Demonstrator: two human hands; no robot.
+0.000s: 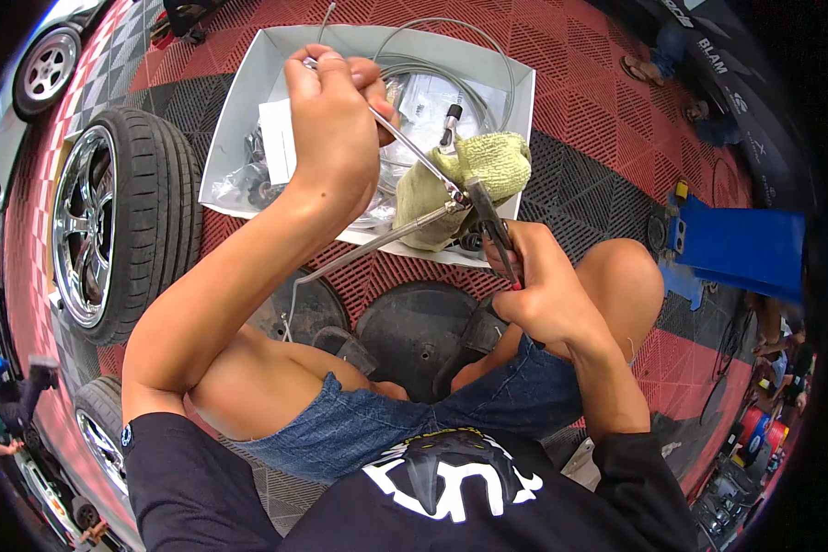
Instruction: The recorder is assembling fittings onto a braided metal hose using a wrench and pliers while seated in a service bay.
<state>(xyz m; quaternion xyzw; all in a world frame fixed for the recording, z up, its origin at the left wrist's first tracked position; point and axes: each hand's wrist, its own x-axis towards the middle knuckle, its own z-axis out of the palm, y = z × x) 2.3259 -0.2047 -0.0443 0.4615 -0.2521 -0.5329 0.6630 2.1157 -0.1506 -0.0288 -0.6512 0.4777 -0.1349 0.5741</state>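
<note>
My left hand (333,124) is closed around the upper end of a long silver wrench (412,145), which slants down to the right. Its lower end meets a small metal fitting (455,200) on a braided hose (377,242) that curves off to the lower left. In my right hand (547,285) are dark-jawed pliers (489,213) with a bit of red at the handle. Their jaws reach up beside the fitting; whether they grip it I cannot tell. A yellow-green cloth (494,164) is bunched just behind the tools, over the near right part of a white box (233,120).
Coiled grey hose (481,92), bagged parts and papers lie in the box. A tyre on a chrome wheel (161,216) stands at left. Black round pieces (419,317) sit between my legs. At right is a blue piece of equipment (741,244); a person's foot (641,72) is farther back.
</note>
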